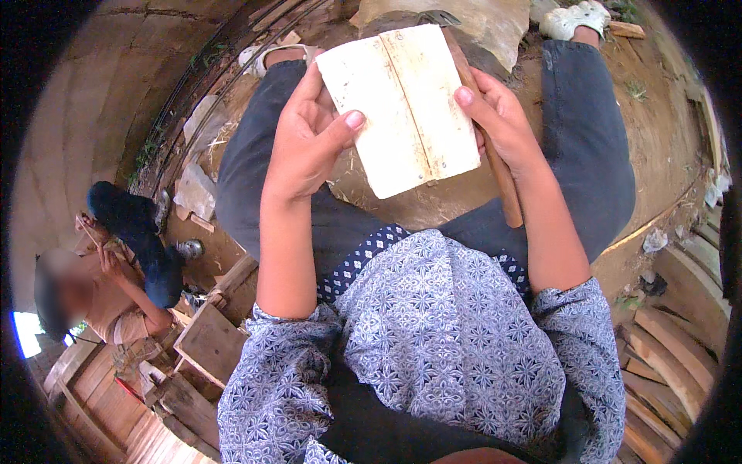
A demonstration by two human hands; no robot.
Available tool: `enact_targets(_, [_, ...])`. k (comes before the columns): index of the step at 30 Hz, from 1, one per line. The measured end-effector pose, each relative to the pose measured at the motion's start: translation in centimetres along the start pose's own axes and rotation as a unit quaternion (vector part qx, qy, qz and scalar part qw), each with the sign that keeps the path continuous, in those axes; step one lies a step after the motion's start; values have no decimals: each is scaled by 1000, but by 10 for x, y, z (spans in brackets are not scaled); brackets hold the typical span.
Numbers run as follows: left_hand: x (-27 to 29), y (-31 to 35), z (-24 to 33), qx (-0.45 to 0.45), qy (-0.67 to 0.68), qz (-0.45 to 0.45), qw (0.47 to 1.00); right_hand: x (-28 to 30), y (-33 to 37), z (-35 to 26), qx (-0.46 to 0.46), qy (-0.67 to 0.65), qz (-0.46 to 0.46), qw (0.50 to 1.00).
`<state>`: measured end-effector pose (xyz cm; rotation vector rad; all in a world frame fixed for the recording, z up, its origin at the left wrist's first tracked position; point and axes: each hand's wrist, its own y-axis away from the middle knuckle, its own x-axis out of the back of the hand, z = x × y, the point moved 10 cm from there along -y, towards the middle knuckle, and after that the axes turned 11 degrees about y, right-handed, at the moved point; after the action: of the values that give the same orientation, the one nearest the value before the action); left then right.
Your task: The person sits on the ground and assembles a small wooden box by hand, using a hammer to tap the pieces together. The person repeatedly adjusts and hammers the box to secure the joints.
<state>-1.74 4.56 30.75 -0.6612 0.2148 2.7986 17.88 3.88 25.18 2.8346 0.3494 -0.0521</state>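
A pale, nearly white wooden block is held up over my lap, tilted a little. A dark brown line or crack runs down its face, with brownish stains beside it. My left hand grips its left edge, thumb on the front and fingers behind. On the right edge, my right hand closes with its thumb against the face. That hand also has a long brown wooden handle between block and palm, slanting down past my wrist. At its upper end a dark metal head partly shows behind the block.
A large pale stone lies on the dirt beyond my hands. My legs are spread to either side. At left sits another person, hands raised around a thin stick, near wooden boxes. Planks are piled at lower right.
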Motion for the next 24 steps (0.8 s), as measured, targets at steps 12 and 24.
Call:
enact_targets(12, [0, -13, -11, -13, 22, -40, 999, 9, -7, 5, 16, 2, 68, 998])
enact_targets(24, [11, -10, -18, 12, 81, -33, 996, 8, -12, 15, 6, 12, 66, 998])
